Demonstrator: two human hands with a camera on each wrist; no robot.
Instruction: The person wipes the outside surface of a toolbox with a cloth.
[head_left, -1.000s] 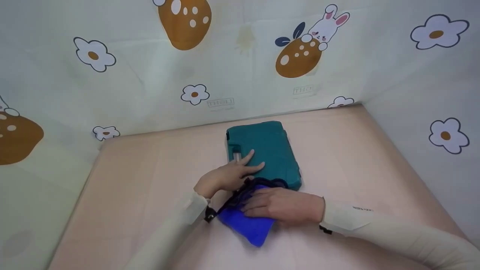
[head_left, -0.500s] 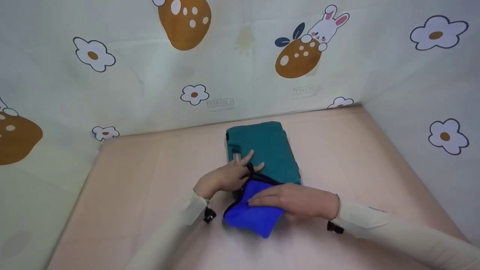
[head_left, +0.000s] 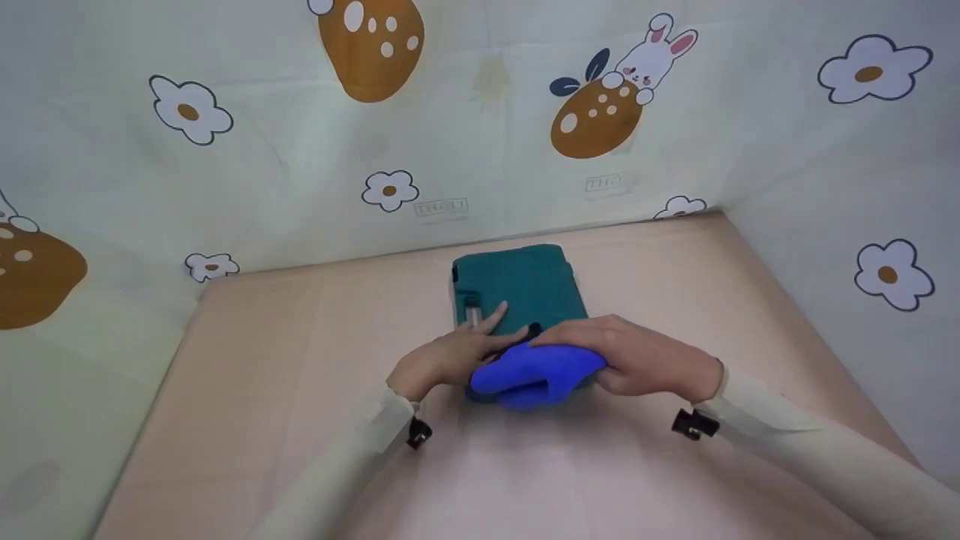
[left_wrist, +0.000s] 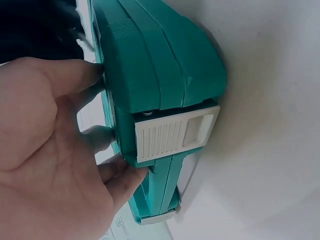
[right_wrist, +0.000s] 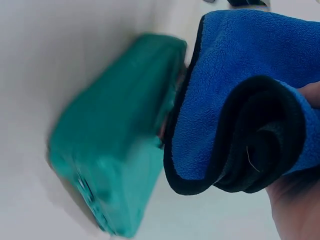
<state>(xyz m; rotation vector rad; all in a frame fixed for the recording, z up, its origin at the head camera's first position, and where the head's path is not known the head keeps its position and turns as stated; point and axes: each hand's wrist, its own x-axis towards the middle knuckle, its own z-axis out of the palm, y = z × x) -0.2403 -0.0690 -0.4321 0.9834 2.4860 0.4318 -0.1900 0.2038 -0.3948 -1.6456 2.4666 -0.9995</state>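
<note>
A teal plastic carrying case (head_left: 517,289) lies flat on the table, its near end hidden in the head view by a blue cloth (head_left: 540,367) with black edging. My left hand (head_left: 450,352) rests on the case's left side with fingers spread over the lid. In the left wrist view its fingertips touch the case beside a pale latch (left_wrist: 175,132). My right hand (head_left: 637,352) grips the cloth from the right, thumb below and fingers on top. The cloth is folded over and bunched, with a curled edge showing in the right wrist view.
The case stands on a pale pinkish table top (head_left: 315,337). Behind it rises a patterned backdrop (head_left: 480,150), with more of it along the left and right sides.
My right hand has moved up and to the right in the head view, carrying the cloth, which is now more bunched over the case's near end. My left hand stays put.
</note>
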